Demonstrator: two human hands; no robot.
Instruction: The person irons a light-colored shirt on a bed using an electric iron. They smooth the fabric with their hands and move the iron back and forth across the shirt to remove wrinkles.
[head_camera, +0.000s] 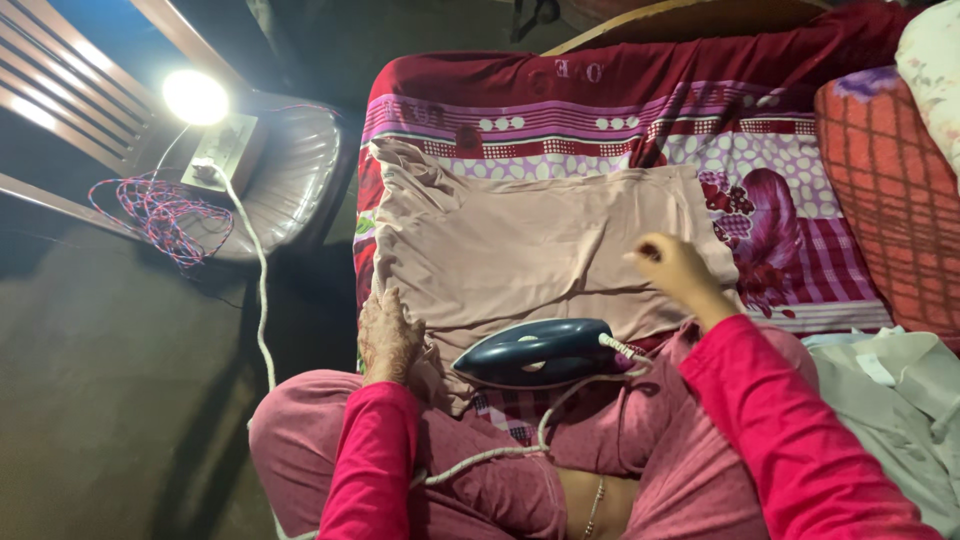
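Left hand: lies flat, palm down, fingers spread, on the near left corner of the pale pink cloth. It presses the cloth and grips nothing. Sleeve bright pink.

Right hand: loosely curled, fingers bent inward, over the right edge of the cloth. Fingertips seem to touch or pinch the fabric there; cannot tell whether any of it is really held. Same pink sleeve running to the near right.

Electric iron: dark blue, lying on the near edge of the cloth, between the two hands, nearer the left one. Neither hand touches it. Nose points left; its white cord leaves the right end, loops across the lap, then runs up the left side to a switch box.

Cloth: spread mostly flat, gathered and wrinkled at the far left corner. It lies on a patterned bedsheet, deep red with pink stripes, white dots and flower print.

Further out: grey plastic chair to the far left, carrying the switch box, a lit bulb and a tangle of red and blue wire. Red checked blanket at far right. Pale folded garment at near right, beside the right arm.
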